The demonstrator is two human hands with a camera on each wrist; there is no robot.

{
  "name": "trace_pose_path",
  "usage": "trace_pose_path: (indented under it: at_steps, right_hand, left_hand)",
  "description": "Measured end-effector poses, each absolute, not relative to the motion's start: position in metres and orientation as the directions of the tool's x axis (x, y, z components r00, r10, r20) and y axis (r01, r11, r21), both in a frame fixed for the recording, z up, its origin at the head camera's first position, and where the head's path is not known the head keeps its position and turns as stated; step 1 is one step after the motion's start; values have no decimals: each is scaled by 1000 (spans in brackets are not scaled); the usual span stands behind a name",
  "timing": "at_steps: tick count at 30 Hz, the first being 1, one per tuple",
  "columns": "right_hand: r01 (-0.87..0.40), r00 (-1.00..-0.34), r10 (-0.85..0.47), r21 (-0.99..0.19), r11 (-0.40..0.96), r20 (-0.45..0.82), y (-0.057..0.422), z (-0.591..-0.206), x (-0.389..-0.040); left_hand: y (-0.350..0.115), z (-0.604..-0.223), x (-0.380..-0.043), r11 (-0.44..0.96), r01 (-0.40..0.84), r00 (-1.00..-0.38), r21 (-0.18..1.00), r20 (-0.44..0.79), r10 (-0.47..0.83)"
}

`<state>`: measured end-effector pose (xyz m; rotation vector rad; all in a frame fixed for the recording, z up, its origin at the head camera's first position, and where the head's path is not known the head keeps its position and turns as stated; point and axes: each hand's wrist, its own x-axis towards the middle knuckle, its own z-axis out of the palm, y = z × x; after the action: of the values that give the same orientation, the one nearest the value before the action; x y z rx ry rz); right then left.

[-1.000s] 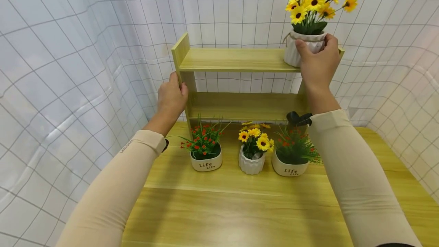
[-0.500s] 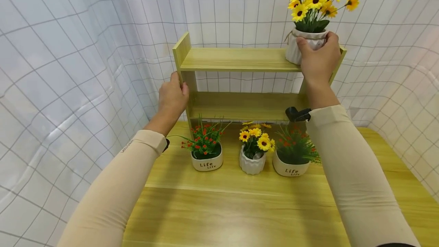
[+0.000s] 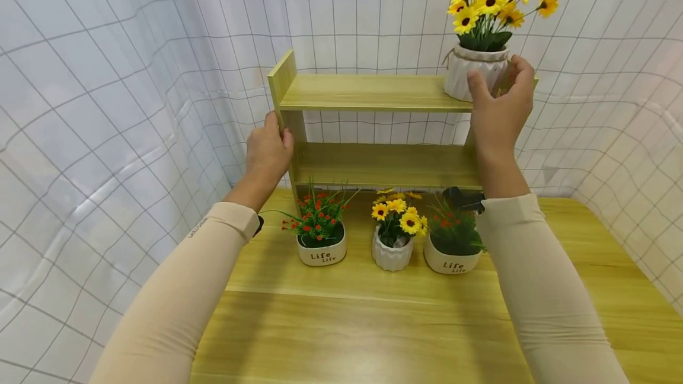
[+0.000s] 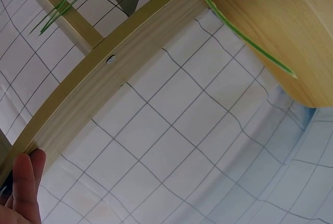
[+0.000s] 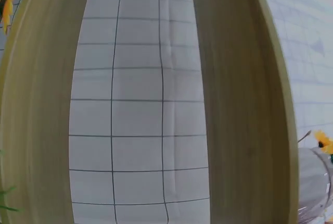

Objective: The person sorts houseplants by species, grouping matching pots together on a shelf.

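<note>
A white ribbed flowerpot (image 3: 466, 76) of yellow artificial flowers (image 3: 488, 5) stands at the right end of the top board of a two-board wooden shelf (image 3: 368, 91). Just in front of this pot is my right hand (image 3: 501, 114), thumb and fingers spread apart, with the thumb overlapping the pot's right front. At the shelf's left side panel, my left hand (image 3: 269, 150) grips the upright's edge. In the left wrist view its fingers (image 4: 25, 182) lie against that panel (image 4: 104, 73). The right wrist view shows the shelf boards and part of the pot (image 5: 312, 182), but no fingers.
On the table (image 3: 363, 330), before the shelf, stand a "Life" planter (image 3: 322, 253) with red flowers, a small white pot (image 3: 392, 256) of yellow flowers and another "Life" planter (image 3: 452, 262), partly behind the right wrist camera. A white grid-patterned curtain (image 3: 341, 22) surrounds the table.
My right hand has let go of the flowerpot, its fingers spreading and drawing slightly down and back. The pot shifted slightly right, then stayed still. My left hand keeps its grip.
</note>
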<state>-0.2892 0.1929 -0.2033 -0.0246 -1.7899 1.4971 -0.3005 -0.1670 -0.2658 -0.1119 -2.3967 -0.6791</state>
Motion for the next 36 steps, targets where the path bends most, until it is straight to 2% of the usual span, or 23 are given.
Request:
trace_pose_path:
  at_steps: [10,15,18,25,30,36]
  right_hand:
    - [-547,-647,468,-794,265,602,168,-233,-221]
    - [-566,-629,451,-771,291,633,175,-273,-216]
    - [-559,-642,443,-777,288,626,177,-297,-215]
    - [-545,-687,406,-797,260,603,160,-320,-197]
    - [-515,-708,403,-814,267,580,150,-339,-190]
    - [-462,-744,386,-837,291,545,142,-368,-180]
  left_hand:
    - [-165,-265,-300,864,231,-796,446,598,-96]
    - [-165,-265,-300,865,229,-798,447,595,-96]
    - [-166,-266,-299,864,227,-798,449,594,-99]
    - [-166,-265,-300,859,219,-799,462,590,-114]
    - [-164,-265,-300,857,187,-817,480,561,-135]
    - [-163,-264,-299,862,187,-810,472,570,-137]
